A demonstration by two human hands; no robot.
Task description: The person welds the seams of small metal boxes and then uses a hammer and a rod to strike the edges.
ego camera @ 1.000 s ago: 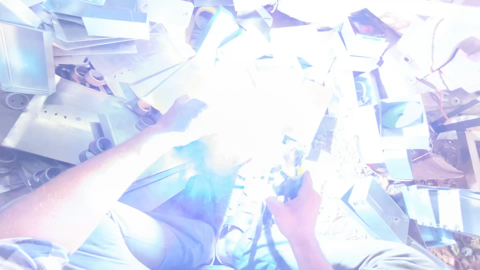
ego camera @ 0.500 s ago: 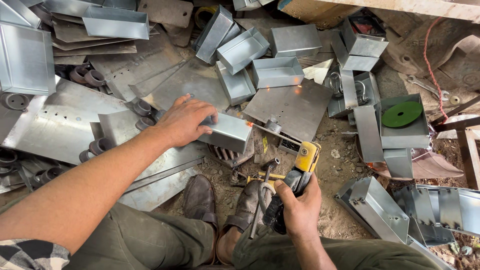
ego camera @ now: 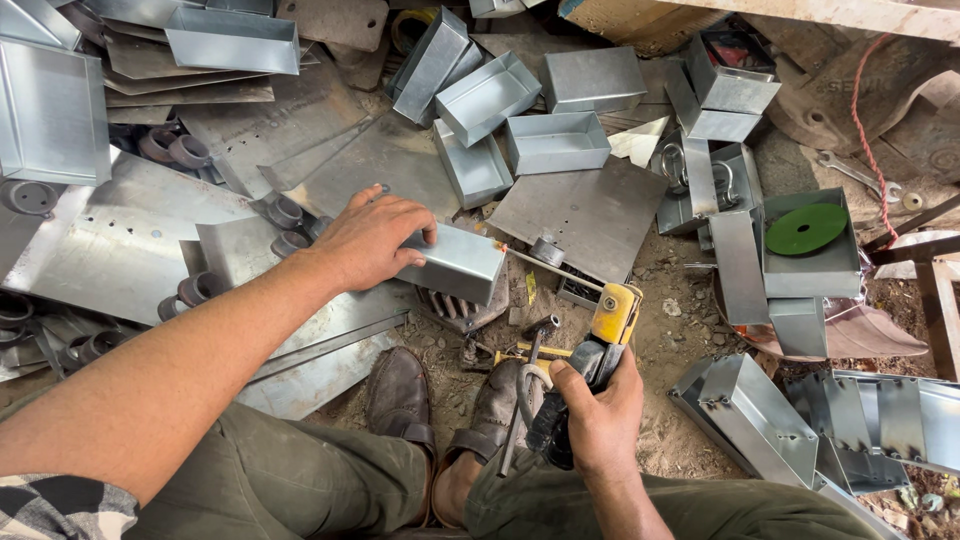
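My right grip [ego camera: 598, 405] is wrapped tight around a yellow-and-black electrode holder [ego camera: 600, 345], its thin rod [ego camera: 545, 263] reaching toward a small metal box [ego camera: 462, 262]. My left grip [ego camera: 372, 240] lies flat over that box, pressing it onto a metal block on the dirt floor [ego camera: 680, 340]. Open metal trays [ego camera: 557, 142], flat sheets [ego camera: 590, 210] and a green disc [ego camera: 806, 229] lie around; my shoes [ego camera: 400, 395] sit just below.

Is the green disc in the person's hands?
No, the green disc lies in a metal tray off to the side, apart from both hands.
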